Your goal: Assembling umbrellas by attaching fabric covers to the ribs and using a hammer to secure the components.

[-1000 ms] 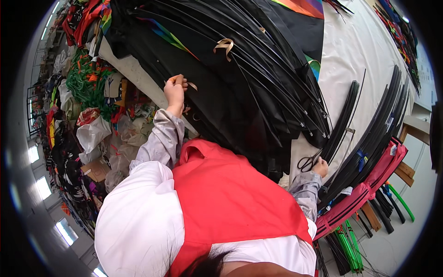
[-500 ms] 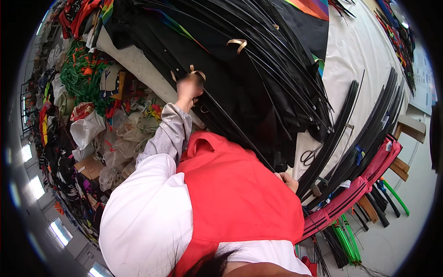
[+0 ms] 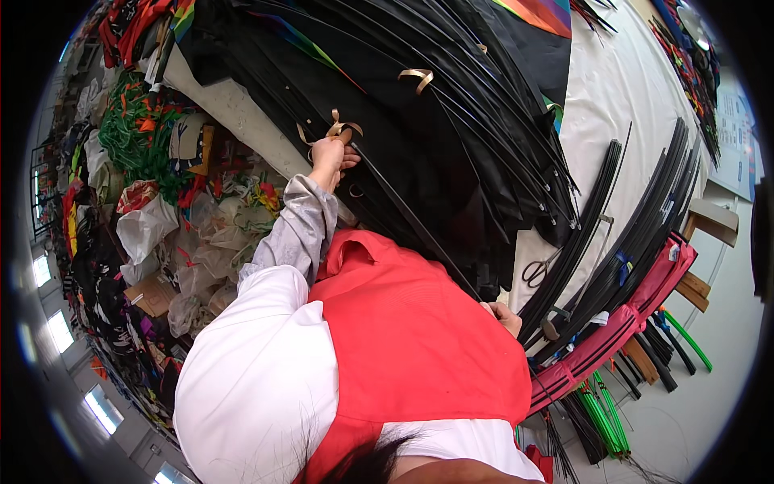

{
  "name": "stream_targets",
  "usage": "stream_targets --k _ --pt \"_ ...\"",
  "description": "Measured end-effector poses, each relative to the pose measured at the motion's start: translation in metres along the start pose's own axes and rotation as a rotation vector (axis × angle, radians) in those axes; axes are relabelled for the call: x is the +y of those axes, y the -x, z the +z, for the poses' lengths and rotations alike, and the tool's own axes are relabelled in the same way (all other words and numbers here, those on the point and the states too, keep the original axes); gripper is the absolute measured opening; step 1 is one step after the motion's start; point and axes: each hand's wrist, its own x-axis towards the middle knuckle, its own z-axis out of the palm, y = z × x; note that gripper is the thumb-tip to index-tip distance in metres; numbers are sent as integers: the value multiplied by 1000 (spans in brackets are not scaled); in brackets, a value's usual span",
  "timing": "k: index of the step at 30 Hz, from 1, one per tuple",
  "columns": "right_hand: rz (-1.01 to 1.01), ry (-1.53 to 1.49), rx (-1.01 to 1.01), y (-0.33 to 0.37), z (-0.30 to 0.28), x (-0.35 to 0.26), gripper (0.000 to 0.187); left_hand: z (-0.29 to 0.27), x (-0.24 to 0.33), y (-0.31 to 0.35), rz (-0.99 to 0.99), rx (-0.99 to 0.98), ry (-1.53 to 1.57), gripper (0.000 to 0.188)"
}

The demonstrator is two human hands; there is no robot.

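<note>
My left hand (image 3: 329,160), at the end of a grey sleeve, is closed with curled tan ribbon (image 3: 337,127) sticking out above its fingers. Right beside those fingers lies the upper end of a long black rod (image 3: 407,208), which slants down to the right across black fabric (image 3: 419,153). At the rod's lower end, my right hand (image 3: 505,318) is closed round it, partly covered by my red apron (image 3: 427,323). Another tan ribbon loop (image 3: 418,78) rests on the fabric farther up.
Many black rods (image 3: 516,153) lie over the fabric. Scissors (image 3: 535,274) and rod bundles (image 3: 576,234) lie on the white-covered table (image 3: 617,73) to the right, with a pink bag (image 3: 625,339) beyond. Plastic bags (image 3: 149,226) and green ribbons (image 3: 133,121) are heaped at left.
My left hand has shifted very slightly, staying by the tan ribbon and the rod's upper end. The right hand has hardly moved. The view has turned slightly.
</note>
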Motion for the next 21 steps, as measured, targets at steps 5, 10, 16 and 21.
stream_targets --k 5,10,16,21 --pt "-6 -31 -20 1 -5 -8 18 4 6 10 42 -14 12 28" --pt "-36 -66 -68 -6 -8 -6 20 12 16 17 90 -37 -6 25" --pt "-36 -175 -262 -60 53 -74 23 34 35 24 136 -79 21 23" --pt "-385 -230 -63 -82 84 -100 21 52 46 20 169 -94 0 22"
